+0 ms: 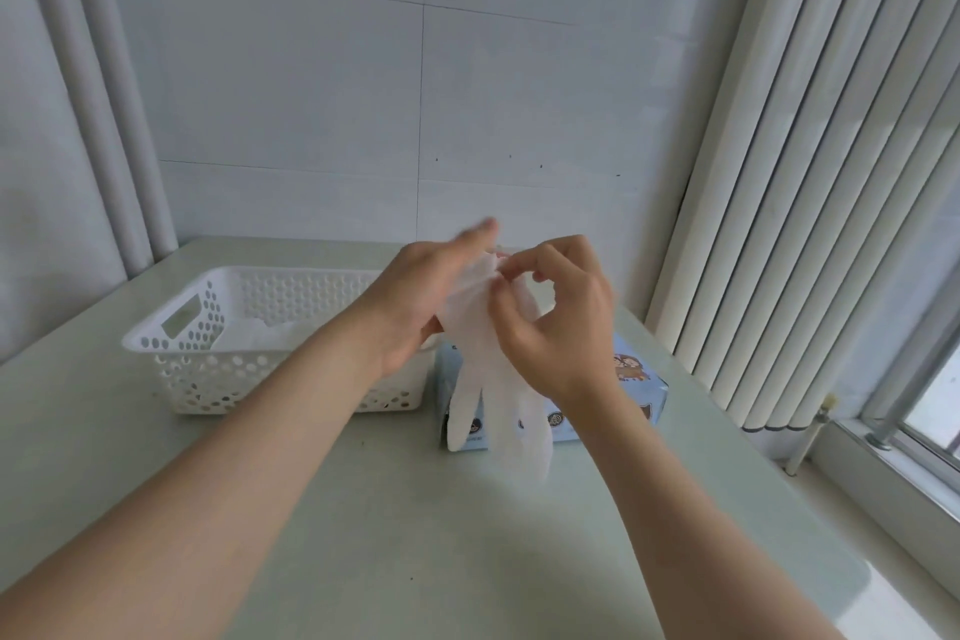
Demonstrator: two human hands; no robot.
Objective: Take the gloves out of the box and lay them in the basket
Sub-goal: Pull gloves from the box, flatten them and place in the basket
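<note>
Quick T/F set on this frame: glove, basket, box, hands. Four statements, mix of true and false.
1. The held glove hangs with its fingers pointing down. True.
2. The basket stands to the right of the box. False: it stands to the left of the box.
3. The right hand pinches the glove at its upper end. True.
4. Nothing lies in the basket. False: white gloves already lie on its floor.
</note>
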